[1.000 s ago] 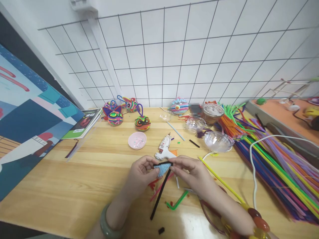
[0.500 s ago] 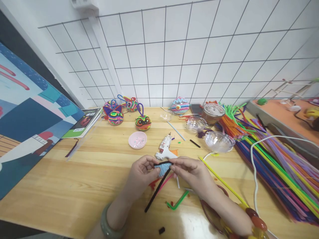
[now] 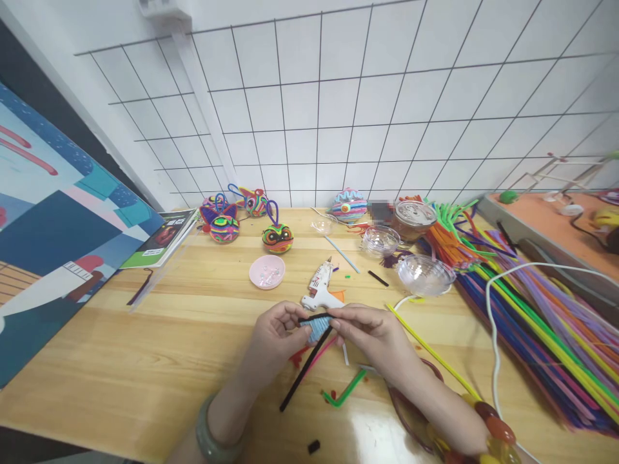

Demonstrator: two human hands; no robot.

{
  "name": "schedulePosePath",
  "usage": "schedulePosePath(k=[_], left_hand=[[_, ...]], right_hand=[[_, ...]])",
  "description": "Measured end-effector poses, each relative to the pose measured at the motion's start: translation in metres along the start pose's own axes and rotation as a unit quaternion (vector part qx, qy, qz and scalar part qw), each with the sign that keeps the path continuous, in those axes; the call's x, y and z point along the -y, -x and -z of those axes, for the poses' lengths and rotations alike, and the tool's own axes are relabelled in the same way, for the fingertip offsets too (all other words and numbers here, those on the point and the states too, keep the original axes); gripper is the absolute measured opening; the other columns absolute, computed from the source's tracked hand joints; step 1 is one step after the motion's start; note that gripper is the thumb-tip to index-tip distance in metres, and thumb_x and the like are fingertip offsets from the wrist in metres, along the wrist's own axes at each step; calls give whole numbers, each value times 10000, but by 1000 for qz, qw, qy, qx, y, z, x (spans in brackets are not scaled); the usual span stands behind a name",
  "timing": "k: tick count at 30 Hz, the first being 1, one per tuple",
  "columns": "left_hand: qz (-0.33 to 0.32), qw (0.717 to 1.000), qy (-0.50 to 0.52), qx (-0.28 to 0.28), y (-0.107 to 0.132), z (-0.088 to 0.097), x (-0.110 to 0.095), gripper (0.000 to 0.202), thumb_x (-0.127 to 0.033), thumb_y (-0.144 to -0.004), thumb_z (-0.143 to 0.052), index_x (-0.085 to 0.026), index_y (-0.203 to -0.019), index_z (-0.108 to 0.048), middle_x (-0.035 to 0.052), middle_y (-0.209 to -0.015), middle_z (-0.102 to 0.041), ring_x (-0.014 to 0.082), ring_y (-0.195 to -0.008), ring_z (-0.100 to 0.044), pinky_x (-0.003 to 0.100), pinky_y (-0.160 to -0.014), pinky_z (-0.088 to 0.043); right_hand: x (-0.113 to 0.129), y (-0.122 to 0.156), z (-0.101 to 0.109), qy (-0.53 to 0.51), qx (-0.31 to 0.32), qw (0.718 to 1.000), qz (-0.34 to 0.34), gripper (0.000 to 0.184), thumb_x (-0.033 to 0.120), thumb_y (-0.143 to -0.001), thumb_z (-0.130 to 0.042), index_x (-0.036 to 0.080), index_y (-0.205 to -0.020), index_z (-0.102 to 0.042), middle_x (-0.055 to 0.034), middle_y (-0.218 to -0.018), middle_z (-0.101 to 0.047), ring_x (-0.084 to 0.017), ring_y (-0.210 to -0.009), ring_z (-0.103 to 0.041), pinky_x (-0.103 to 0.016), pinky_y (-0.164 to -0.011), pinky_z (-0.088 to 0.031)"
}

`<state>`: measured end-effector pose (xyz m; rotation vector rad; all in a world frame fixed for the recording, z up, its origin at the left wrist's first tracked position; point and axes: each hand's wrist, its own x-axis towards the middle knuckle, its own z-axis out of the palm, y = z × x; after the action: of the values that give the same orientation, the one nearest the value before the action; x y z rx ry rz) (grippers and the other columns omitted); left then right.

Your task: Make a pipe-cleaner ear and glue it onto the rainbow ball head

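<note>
Between both hands is a small light-blue ribbed piece (image 3: 318, 330), with a black pipe cleaner (image 3: 305, 374) running along its top edge. The pipe cleaner's long end slants down to the left. My left hand (image 3: 276, 335) pinches the piece's left corner between thumb and fingers. At the right corner, my right hand (image 3: 368, 332) pinches the black pipe cleaner against the piece. Just beyond the hands lies a white glue gun (image 3: 322, 289), nozzle pointing away. Below them a bent green pipe cleaner (image 3: 349, 392) and a pink strip (image 3: 320, 358) rest on the table.
A pink dish (image 3: 267, 272) of small clear bits lies left of the glue gun. Colourful ball ornaments (image 3: 278, 238) stand along the wall. Clear plastic domes (image 3: 426, 274) sit back right. A large bundle of pipe cleaners (image 3: 527, 335) and a white cable (image 3: 494, 335) fill the right side.
Both hands stay almost still with the blue piece between them. The loose end of the black pipe cleaner has shifted very slightly left.
</note>
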<state>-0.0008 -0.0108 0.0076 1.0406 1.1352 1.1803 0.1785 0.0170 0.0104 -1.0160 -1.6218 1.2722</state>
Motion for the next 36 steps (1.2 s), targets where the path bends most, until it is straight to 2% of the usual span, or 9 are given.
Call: schedulePosePath(k=[3,9,22,36], left_hand=[[-1,1000,3,-1,0,0,-1,181,-228,-655,-704,-163,-764,-573,-24,-640,-609,103,-584,-586,234,-582,-519],[2,1000,-4,1,0,0,0,181,-223,-661,-698,-159,-771,-570,-14,-622,-618,115,-582,-593,254,-586,-523],[15,1000,-4,-2,-1,-3,-2,193,-199,-639,-706,-150,-761,-564,-23,-610,-608,102,-576,-577,241,-577,-529],[12,1000,8,6,1,-4,-1,164,-171,-655,-692,-157,-762,-569,-38,-609,-591,90,-570,-575,226,-584,-520]], right_hand=[[0,0,-1,-26,0,999,-21,254,350,-752,-651,169,-915,-724,-45,-727,-705,-141,-562,-625,-278,-591,-528],[-1,0,-2,-56,4,998,-34,260,300,-736,-670,150,-946,-699,-33,-707,-703,-129,-547,-615,-271,-584,-522],[0,-1,1,7,15,999,39,198,246,-787,-623,167,-932,-731,-39,-661,-667,-155,-626,-619,-271,-618,-495],[-3,0,-1,0,1,1000,23,187,252,-776,-631,179,-920,-724,-50,-748,-704,-154,-625,-637,-263,-601,-517]])
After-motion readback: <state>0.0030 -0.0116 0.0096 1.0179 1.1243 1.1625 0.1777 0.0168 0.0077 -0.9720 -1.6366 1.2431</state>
